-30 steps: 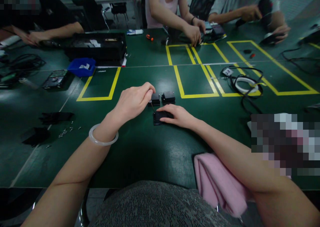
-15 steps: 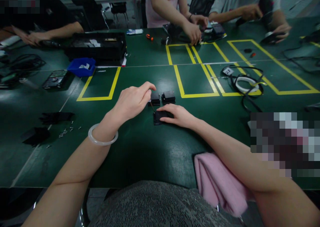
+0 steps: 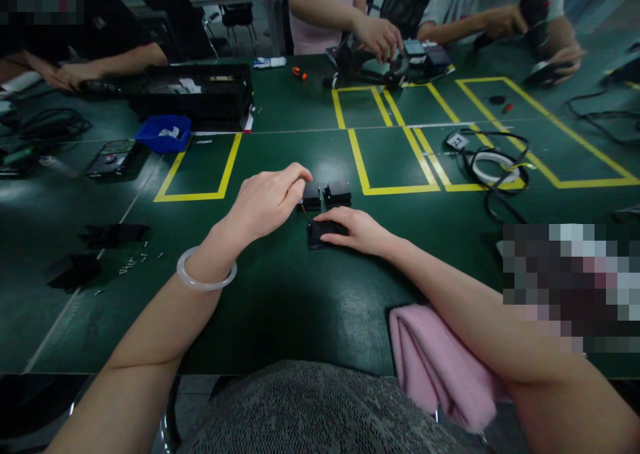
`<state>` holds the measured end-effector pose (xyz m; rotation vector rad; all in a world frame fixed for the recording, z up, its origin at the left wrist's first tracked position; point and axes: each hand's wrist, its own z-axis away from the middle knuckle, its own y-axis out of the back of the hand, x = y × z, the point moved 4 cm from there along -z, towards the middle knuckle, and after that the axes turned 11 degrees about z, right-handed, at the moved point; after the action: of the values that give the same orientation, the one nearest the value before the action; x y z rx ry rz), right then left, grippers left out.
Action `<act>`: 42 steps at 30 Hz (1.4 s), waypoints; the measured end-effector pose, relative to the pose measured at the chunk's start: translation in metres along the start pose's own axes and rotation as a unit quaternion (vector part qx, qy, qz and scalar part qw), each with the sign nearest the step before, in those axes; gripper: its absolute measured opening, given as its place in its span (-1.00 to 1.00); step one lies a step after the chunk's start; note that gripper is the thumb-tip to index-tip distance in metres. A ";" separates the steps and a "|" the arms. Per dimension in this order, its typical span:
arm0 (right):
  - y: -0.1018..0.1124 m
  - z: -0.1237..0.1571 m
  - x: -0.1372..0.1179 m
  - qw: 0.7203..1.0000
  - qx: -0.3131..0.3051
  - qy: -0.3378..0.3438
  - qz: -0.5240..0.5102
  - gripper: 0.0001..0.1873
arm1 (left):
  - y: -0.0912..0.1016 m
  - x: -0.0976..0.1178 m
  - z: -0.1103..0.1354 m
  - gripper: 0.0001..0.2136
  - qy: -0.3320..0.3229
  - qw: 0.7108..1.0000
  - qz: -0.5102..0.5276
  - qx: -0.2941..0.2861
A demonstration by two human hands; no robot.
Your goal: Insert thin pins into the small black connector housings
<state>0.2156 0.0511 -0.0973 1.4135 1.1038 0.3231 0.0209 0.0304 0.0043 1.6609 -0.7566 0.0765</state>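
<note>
My left hand point(image 3: 273, 197) is closed around a thin screwdriver point(image 3: 305, 213), most of whose handle the fingers hide. Its shaft slants down to the left edge of a small black plastic part point(image 3: 316, 235) lying on the green table point(image 3: 270, 294). Over that part rests my right hand point(image 3: 353, 227), thumb and fingers gripping it against the table. Just beyond are two similar black block-shaped parts, one point(image 3: 313, 196) partly behind my left fingers and the other point(image 3: 338, 193) to its right.
Small screws point(image 3: 129, 265) lie loose at left near black pieces point(image 3: 75, 271). A blue bin point(image 3: 164, 134) stands before a black tray point(image 3: 200, 107). Coiled cables point(image 3: 495, 164) lie at right, a pink cloth point(image 3: 435, 367) at the front edge. Co-workers' hands point(image 3: 380, 37) work across the table.
My hands, the screwdriver and the black part hold almost the same position. Across the table, the co-worker in pink has shifted a hand up and to the left.
</note>
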 end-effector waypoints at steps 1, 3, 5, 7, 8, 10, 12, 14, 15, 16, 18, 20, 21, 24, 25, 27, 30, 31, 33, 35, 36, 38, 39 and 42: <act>0.000 0.000 0.000 1.000 0.000 -0.001 0.000 -0.57 | 0.000 0.000 0.000 -0.58 -0.001 1.000 0.001 -0.001; 0.000 0.001 0.000 1.000 0.001 -0.002 0.001 -0.58 | 0.000 0.000 0.000 -0.58 -0.003 1.000 -0.002 -0.003; 0.001 0.001 0.000 1.000 0.001 -0.002 0.000 -0.57 | 0.000 0.001 -0.001 -0.58 -0.004 1.000 -0.006 -0.003; 0.001 0.001 0.000 1.000 0.000 -0.002 -0.001 -0.57 | 0.001 0.001 -0.001 -0.58 0.001 1.000 -0.008 -0.004; 0.001 0.001 0.001 1.000 0.000 -0.003 -0.001 -0.57 | 0.001 0.002 -0.001 -0.58 0.005 1.000 -0.007 -0.005; 0.001 0.000 0.000 1.000 -0.001 -0.005 -0.001 -0.57 | 0.001 0.003 -0.001 -0.59 0.009 1.000 -0.007 -0.006; 0.001 -0.001 0.000 1.000 -0.003 -0.006 -0.002 -0.57 | 0.002 0.005 0.000 -0.59 0.010 1.000 -0.007 -0.010; 0.001 -0.001 -0.001 1.000 -0.004 -0.007 -0.001 -0.57 | 0.002 0.006 0.000 -0.59 0.009 1.000 -0.008 -0.016; 0.001 -0.001 -0.001 1.000 -0.004 -0.007 -0.001 -0.56 | 0.002 0.007 0.000 -0.58 0.009 1.000 -0.009 -0.021; 0.001 -0.001 -0.001 1.000 -0.004 -0.007 -0.001 -0.57 | 0.002 0.007 0.000 -0.58 0.009 1.000 -0.009 -0.023; 0.001 0.000 0.000 1.000 -0.002 -0.007 -0.001 -0.57 | 0.003 0.006 0.000 -0.57 0.009 1.000 -0.010 -0.024; 0.001 0.000 0.000 1.000 -0.001 -0.006 0.000 -0.58 | 0.003 0.006 0.000 -0.58 0.010 1.000 -0.007 -0.020; 0.001 0.001 0.001 1.000 -0.001 -0.006 0.000 -0.58 | 0.003 0.005 -0.001 -0.58 0.011 1.000 -0.006 -0.018; 0.000 0.000 0.001 1.000 -0.003 -0.005 0.001 -0.58 | 0.002 0.005 -0.001 -0.58 0.018 1.000 -0.007 -0.014; 0.000 0.000 0.001 1.000 -0.003 -0.004 0.001 -0.58 | 0.001 0.005 -0.001 -0.58 0.021 1.000 -0.008 -0.013; 0.000 0.000 0.001 1.000 -0.003 -0.002 0.001 -0.57 | 0.001 0.006 -0.001 -0.58 0.026 0.999 -0.011 -0.015; 0.000 -0.001 0.000 1.000 -0.004 -0.002 0.000 -0.57 | 0.000 0.008 0.000 -0.57 0.020 0.999 -0.013 -0.021; 0.000 -0.001 0.000 1.000 -0.004 -0.003 -0.001 -0.57 | 0.001 0.009 0.000 -0.56 0.018 0.999 -0.013 -0.023; 0.000 -0.001 0.000 1.000 -0.003 -0.003 -0.001 -0.58 | 0.001 0.009 0.000 -0.56 0.016 1.000 -0.015 -0.023; 0.000 -0.001 0.000 1.000 -0.001 -0.002 -0.002 -0.58 | 0.002 0.008 0.000 -0.56 0.021 0.999 -0.018 -0.019; 0.000 -0.001 0.000 1.000 0.000 -0.001 -0.003 -0.58 | 0.002 0.007 0.000 -0.57 0.023 0.999 -0.018 -0.017; 0.000 0.000 0.001 1.000 0.000 0.000 -0.004 -0.58 | 0.002 0.007 0.000 -0.58 0.025 0.999 -0.019 -0.012; 0.000 0.000 0.001 1.000 -0.001 -0.001 -0.004 -0.58 | 0.003 0.006 0.000 -0.59 0.025 0.999 -0.020 -0.009; 0.000 0.000 0.001 1.000 -0.002 -0.002 -0.005 -0.58 | 0.002 0.007 -0.001 -0.60 0.023 0.999 -0.025 -0.004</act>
<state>0.2159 0.0516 -0.0974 1.4044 1.1063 0.3142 0.0253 0.0279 0.0094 1.6633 -0.6794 0.0762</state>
